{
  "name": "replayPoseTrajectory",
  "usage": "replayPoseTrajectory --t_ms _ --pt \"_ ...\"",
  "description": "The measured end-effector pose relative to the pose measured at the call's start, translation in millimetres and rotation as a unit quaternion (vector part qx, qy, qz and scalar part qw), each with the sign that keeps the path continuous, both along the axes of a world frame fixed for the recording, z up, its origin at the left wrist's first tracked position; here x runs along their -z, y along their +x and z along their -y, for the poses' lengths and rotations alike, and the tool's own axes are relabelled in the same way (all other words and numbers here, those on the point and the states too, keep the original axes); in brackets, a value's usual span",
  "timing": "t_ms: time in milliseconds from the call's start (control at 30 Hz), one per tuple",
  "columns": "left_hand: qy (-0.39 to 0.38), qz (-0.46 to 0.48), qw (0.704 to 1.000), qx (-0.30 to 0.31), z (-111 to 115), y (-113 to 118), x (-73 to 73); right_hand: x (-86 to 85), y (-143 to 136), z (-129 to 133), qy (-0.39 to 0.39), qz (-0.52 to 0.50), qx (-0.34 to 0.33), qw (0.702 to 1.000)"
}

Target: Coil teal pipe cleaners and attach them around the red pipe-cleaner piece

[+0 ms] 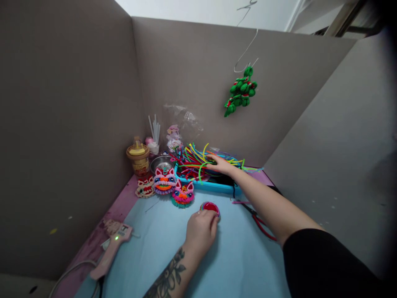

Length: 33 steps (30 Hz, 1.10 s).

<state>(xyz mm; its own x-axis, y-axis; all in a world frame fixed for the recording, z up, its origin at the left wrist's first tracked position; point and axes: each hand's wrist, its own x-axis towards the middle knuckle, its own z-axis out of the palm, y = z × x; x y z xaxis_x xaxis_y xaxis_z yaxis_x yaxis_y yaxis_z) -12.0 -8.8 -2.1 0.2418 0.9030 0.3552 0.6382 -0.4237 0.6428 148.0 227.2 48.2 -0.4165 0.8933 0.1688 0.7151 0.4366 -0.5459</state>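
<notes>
My left hand [201, 229] is closed on a small round pipe-cleaner piece [210, 207], red inside with a multicoloured rim, low over the blue mat. My right hand [221, 164] reaches among loose pipe cleaners [194, 159] of many colours in a blue tray [207, 187]. Its thumb and forefinger look apart, and the other fingers are partly hidden. Left of the tray sit fuzzy lion-head figures: a pink and purple one [164, 181], a pink and teal one [182, 194] and a cream and red one [144, 188].
A pink glue gun [111, 248] with a lit green light lies at left, its cable trailing. Red-handled scissors [262, 225] lie under my right forearm. A metal bowl [163, 164] and a lidded cup [138, 159] stand at the back left. A green bundle [242, 91] hangs on the back partition.
</notes>
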Motion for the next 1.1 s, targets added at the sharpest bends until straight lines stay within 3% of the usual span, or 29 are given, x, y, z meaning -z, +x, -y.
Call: replayPoseTrajectory --t_ms 133,300,367,433,600,733,833,967,1100 --pt "-0.003 0.004 1.0 0.004 1 1 -0.6 -16.9 -21 -8 0.067 -0.023 0.062 0.996" --pt "-0.007 -0.003 1.0 0.002 1 1 -1.4 -17.4 -86 -11 0.111 -0.01 0.065 0.992" --pt "-0.007 -0.008 1.0 0.0 0 1 -1.1 -8.8 -107 -12 0.069 -0.001 0.125 0.99" --pt "-0.006 -0.01 1.0 -0.006 0 0 -0.7 1.0 -113 -17 -0.019 -0.108 0.198 0.974" --pt "0.01 0.004 1.0 -0.004 0 -1 0.9 14.9 -69 -31 -0.049 -0.262 0.204 0.942" --pt "0.027 0.009 1.0 -0.003 -1 -1 2.3 17.2 -25 -22 -0.049 -0.405 0.164 0.898" --pt "0.046 0.013 0.999 -0.003 -1 -1 -0.7 20.8 -10 -12 -0.053 -0.49 0.14 0.859" --pt "0.078 0.053 0.995 -0.023 2 -2 -15.6 26.1 -8 -7 -0.064 -0.564 0.117 0.815" --pt "0.095 0.057 0.992 -0.054 9 -9 -41.0 27.7 -11 -4 -0.079 -0.6 0.098 0.79"
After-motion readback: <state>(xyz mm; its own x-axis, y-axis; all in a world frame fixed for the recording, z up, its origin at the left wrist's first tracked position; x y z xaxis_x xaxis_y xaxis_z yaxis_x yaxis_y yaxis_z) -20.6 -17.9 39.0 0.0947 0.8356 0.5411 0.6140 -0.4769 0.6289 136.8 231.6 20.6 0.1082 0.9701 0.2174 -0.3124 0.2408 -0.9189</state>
